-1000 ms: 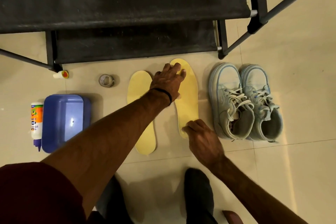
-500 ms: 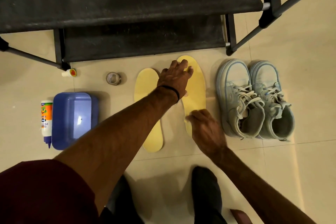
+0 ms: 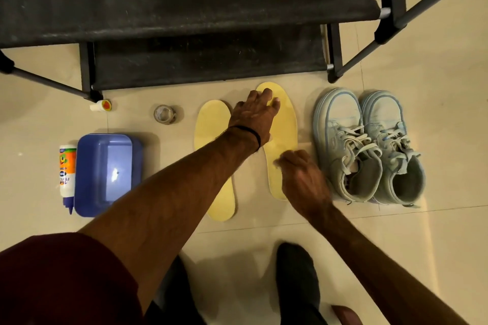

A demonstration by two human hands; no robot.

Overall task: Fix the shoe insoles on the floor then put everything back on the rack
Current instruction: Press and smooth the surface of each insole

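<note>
Left hand [image 3: 254,116] lay flat, fingers straight, pressing the toe end of the right-side yellow insole [image 3: 284,137] on the floor [image 3: 396,245]. Right hand [image 3: 301,175], blurred, hovered over its heel half; whether its fingers were curled I couldn't tell. The other insole [image 3: 211,134] lay just beside, the pale sneakers [image 3: 369,145] to the right, below the black rack [image 3: 184,8].
</note>
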